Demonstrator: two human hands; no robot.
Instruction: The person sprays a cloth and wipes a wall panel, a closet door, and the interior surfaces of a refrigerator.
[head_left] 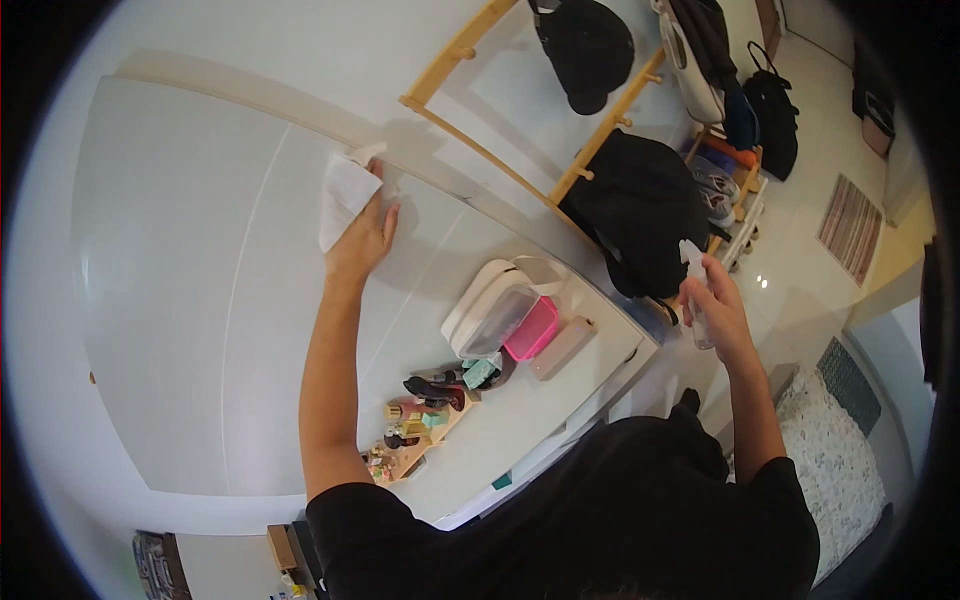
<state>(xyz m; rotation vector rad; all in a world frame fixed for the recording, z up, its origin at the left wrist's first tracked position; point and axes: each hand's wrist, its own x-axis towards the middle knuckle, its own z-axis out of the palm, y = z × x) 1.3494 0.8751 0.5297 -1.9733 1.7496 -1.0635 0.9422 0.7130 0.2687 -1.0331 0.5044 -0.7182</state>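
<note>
My left hand (362,238) reaches up against a large white panel (190,270), near its upper edge. Its fingers hold a white cloth or paper wipe (345,195) to the surface; the thumb sticks out to the side and the fingers are partly covered. Off to the right, my right hand (722,312) is wrapped around a clear spray bottle with a white trigger head (692,262). The bottle is held roughly upright, away from the panel.
Below the panel, a white counter (560,400) carries a white case (485,305), a pink container (532,328) and a wooden organizer (440,430) with small bottles. A wooden rack (590,165) holds a black cap (588,50) and black bag (645,205). Right: patterned bedding (825,450).
</note>
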